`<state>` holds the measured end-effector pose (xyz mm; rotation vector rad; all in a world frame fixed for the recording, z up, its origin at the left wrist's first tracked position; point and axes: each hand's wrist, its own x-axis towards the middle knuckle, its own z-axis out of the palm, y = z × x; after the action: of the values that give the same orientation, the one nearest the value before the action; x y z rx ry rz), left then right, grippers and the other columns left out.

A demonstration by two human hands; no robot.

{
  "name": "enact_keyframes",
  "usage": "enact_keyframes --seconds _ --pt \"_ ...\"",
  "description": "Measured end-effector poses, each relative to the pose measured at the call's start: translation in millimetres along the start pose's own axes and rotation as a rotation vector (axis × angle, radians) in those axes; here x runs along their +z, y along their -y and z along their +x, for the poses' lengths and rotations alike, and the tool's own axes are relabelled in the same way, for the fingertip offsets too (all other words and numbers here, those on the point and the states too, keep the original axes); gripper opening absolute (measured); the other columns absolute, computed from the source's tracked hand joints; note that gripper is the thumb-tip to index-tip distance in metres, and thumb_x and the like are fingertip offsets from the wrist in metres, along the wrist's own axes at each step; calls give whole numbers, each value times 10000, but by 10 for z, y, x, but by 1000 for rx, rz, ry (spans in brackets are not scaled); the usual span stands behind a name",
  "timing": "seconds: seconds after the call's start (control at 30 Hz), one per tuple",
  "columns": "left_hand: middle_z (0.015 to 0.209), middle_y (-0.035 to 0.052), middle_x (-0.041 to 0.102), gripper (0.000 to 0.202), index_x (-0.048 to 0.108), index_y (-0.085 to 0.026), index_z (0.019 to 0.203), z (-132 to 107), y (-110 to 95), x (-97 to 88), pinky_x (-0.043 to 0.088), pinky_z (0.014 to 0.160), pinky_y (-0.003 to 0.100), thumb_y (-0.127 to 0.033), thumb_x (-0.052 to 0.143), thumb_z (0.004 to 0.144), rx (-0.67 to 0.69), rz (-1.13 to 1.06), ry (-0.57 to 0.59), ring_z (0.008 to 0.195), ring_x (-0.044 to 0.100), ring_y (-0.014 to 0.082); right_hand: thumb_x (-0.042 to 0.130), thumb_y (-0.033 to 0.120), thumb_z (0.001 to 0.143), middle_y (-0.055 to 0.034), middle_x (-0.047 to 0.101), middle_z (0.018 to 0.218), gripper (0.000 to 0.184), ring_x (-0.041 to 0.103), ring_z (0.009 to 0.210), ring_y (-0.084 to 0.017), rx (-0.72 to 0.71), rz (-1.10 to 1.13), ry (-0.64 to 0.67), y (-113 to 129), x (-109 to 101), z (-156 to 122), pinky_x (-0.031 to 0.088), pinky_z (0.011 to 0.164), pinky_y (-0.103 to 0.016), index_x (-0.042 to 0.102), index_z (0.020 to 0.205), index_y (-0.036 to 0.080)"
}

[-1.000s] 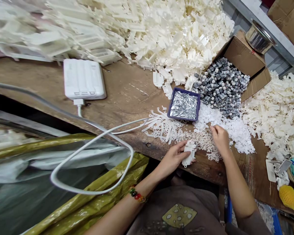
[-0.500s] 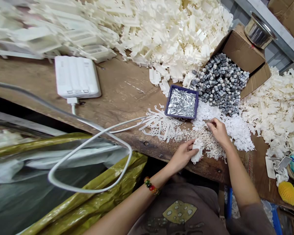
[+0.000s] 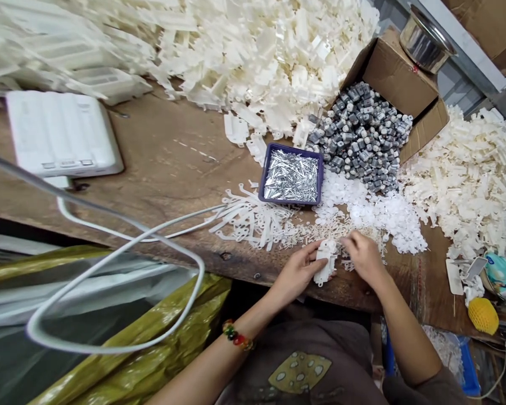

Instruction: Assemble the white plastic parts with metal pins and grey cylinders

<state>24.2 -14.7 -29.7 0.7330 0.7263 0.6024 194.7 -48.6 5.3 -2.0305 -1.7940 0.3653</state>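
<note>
My left hand is closed on a flat white plastic piece at the bench's front edge, thumb across its face. My right hand is just right of that piece, fingertips pinched together; whatever is between them is too small to make out. Beneath and around both hands lies a scatter of tiny beige plastic parts. White strips with looped ends fan out to the left. Behind them stands a purple tray of shiny metal pins. A heap of thin white discs lies beyond my right hand.
Grey motor-like cylinders spill from a cardboard box, with a metal bowl on top. Cream plastic parts are piled along the back. A white power bank with a looped cable sits left. A yellow netted object lies right.
My right hand has come from the disc heap toward the white piece, its fingers now beside it. My left hand keeps its hold. The view has shifted, so the bench appears further left.
</note>
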Motion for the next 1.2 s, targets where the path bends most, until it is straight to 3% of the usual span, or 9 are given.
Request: enact_keyframes --seconds 0.07,0.13,0.23,0.37,0.67,0.83,0.93,1.07,1.2 --pt "808 36 691 575 488 -144 1147 2 10 12 531 596 321 -274 705 630 -38 -17 2 616 667 202 352 356 923 1 548 605 296 478 521 -138 113 -36 -143 -274 -161 -59 364 524 -244 535 746 205" --pt "826 40 691 579 487 -150 1148 4 25 57 527 581 308 -268 711 628 -65 -18 39 614 668 202 382 298 903 -43 592 716 237 528 640 -163 142 -136 -227 -574 -294 -122 393 599 -264 567 807 186" --pt "805 37 690 591 470 -142 1176 21 53 177 511 578 285 -237 694 638 -91 -6 110 618 667 197 407 199 862 -81 597 830 184 547 787 -191 99 -265 -165 -899 -350 -192 404 701 -288 587 845 166" --pt "784 36 689 557 487 -124 1157 75 89 324 484 566 261 -207 674 639 -99 23 154 594 647 173 393 177 861 -70 559 849 182 540 799 -185 89 -275 -166 -1000 -264 -229 413 718 -282 570 817 172" --pt "718 -1 672 468 537 -141 1075 167 133 422 458 534 238 -191 658 626 -79 40 144 562 616 149 421 208 844 -84 559 891 156 555 829 -194 97 -162 -208 -992 -219 -214 443 746 -316 574 841 176" --pt "779 18 676 578 500 -119 1190 146 102 453 469 579 254 -207 650 638 -90 59 146 613 633 161 494 283 819 -12 563 709 110 584 628 -149 283 358 -282 -788 -262 -282 482 589 -273 513 847 178" --pt "775 11 675 571 510 -114 1201 137 82 477 463 586 248 -215 632 652 -65 84 152 617 617 148 567 299 794 -16 592 764 119 605 716 -147 165 541 -232 -502 -283 -309 499 642 -268 552 832 188" --pt "760 5 675 511 556 -102 1150 152 107 481 450 594 229 -197 611 650 10 176 102 623 579 129 576 235 803 -48 611 888 56 586 888 -170 -67 378 -262 -135 -271 -311 481 793 -309 616 800 196" --pt "794 16 678 507 562 -101 1155 162 143 459 427 575 215 -192 589 656 74 215 114 635 566 127 502 186 854 -59 613 880 110 577 878 -169 -146 228 -337 25 -175 -320 472 808 -321 611 868 192"
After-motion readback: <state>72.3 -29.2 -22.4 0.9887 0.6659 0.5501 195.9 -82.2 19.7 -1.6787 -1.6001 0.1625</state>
